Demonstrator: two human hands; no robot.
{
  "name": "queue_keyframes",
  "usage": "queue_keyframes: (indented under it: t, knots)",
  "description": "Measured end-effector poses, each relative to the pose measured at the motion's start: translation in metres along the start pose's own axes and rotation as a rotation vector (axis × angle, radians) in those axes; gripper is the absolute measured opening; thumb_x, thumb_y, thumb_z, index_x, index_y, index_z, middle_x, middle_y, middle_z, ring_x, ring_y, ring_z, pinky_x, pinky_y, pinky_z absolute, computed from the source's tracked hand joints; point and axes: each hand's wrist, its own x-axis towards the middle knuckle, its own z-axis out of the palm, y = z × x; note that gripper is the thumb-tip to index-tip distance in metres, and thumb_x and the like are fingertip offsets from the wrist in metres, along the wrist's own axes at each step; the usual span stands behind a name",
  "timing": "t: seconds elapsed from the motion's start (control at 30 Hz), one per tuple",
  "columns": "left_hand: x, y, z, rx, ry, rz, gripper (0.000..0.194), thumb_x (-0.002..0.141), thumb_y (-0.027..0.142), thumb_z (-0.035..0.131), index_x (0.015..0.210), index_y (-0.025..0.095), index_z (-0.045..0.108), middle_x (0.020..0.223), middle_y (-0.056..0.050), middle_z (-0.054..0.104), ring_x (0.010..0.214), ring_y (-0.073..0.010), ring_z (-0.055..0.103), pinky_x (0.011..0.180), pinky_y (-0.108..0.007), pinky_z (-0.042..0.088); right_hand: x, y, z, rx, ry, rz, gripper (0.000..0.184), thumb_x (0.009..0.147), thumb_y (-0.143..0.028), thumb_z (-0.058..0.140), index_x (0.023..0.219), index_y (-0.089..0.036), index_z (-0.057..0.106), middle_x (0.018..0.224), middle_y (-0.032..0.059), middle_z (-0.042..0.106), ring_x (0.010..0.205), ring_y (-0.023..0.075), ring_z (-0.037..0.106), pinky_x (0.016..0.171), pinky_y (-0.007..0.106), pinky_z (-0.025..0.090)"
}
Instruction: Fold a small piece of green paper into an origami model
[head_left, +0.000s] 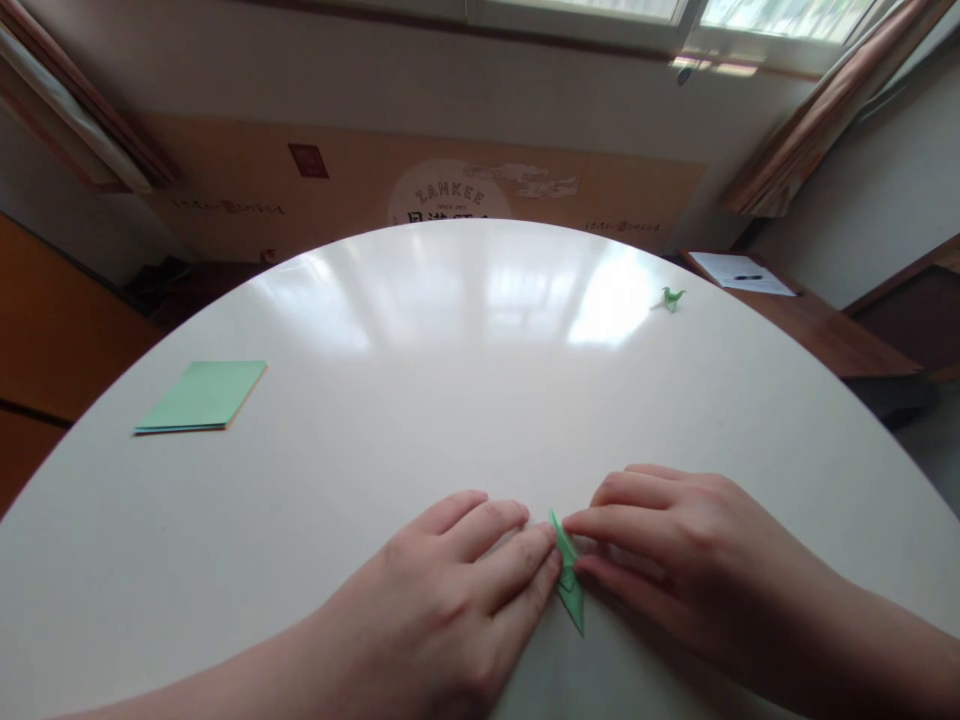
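Observation:
A narrow, pointed piece of folded green origami paper [571, 600] lies on the white table between my two hands. My left hand [465, 590] presses its fingertips against the paper's left edge, with the thumb and index finger close together. From the other side, my right hand [675, 550] pinches the right edge between thumb and index finger. Parts of the paper's edges are hidden under my fingertips.
On the round white table [420, 420], a stack of square paper [206, 395], green on top, lies at the left. A small folded green figure [671, 298] stands at the far right. Beyond the edge, a brown side table [840, 330] holds a white sheet [724, 272] and a pen [748, 278].

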Motion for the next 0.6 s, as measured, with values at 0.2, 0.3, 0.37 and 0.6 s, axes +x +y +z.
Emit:
queue_keyframes:
  t: [0.2,0.3,0.37,0.6]
  knots:
    - [0.000,0.003,-0.003,-0.011,-0.017,-0.053,0.033,0.101,0.015,0.040,0.125,0.013,0.062,0.116,-0.012,0.067,0.106,-0.0237,0.059,0.096,-0.040,0.048,-0.003,-0.002,0.003,0.037,0.025,-0.062,0.019,0.094,-0.014,0.054,0.088,-0.023,0.070,0.082,0.0024,0.067,0.071,0.0159,0.061,0.063,0.027,0.042]
    - [0.000,0.003,-0.002,-0.020,-0.010,-0.058,0.030,0.101,0.016,0.043,0.123,0.014,0.062,0.113,-0.011,0.068,0.104,-0.0239,0.060,0.095,-0.040,0.048,-0.006,-0.003,0.007,0.037,0.028,-0.077,0.022,0.094,-0.013,0.053,0.105,-0.023,0.069,0.080,0.0021,0.065,0.067,0.0156,0.058,0.059,0.027,0.039]
    - [-0.001,0.001,-0.001,-0.021,-0.008,-0.062,0.030,0.101,0.014,0.040,0.121,0.014,0.063,0.111,-0.011,0.068,0.103,-0.0237,0.060,0.094,-0.040,0.048,-0.006,-0.004,0.009,0.029,0.030,-0.082,0.023,0.094,-0.011,0.052,0.106,-0.022,0.068,0.080,0.0023,0.063,0.066,0.0158,0.057,0.058,0.028,0.038]
    - [-0.001,0.003,-0.002,-0.036,-0.041,-0.094,0.032,0.102,0.015,0.037,0.121,0.014,0.062,0.108,-0.010,0.068,0.103,-0.0239,0.059,0.095,-0.041,0.048,-0.006,-0.002,0.012,0.016,0.050,-0.075,0.019,0.093,-0.009,0.051,0.087,-0.020,0.066,0.073,0.0008,0.058,0.060,0.0145,0.051,0.056,0.028,0.034]
